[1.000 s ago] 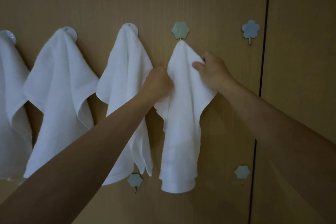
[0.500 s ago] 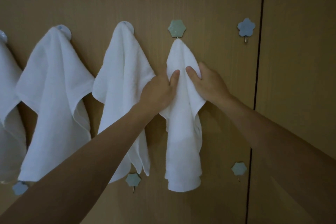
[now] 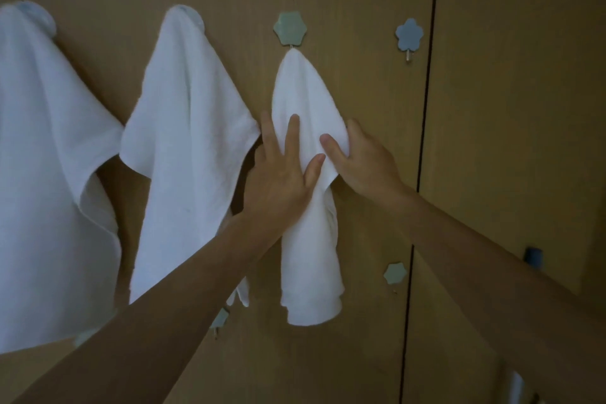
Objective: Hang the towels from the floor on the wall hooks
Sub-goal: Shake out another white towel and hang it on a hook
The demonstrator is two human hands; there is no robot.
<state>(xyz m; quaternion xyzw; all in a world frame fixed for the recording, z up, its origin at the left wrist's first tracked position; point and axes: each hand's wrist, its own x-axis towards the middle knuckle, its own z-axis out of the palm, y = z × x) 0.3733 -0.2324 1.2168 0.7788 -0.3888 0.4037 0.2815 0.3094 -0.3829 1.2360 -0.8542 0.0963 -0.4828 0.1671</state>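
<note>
White towel [image 3: 308,256] on green hook [image 3: 290,28], both hands at mid-length.
Long axis vertical, hanging between the hands. Flat left hand [image 3: 278,180], fingers straight on the cloth; right hand [image 3: 364,167] pinches its right edge. Bare blue hook [image 3: 409,34] lies nearer the right hand.

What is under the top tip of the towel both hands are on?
A short bit of wire shows between the green flower plate and the towel; the hook prong itself is covered by the cloth.
</note>
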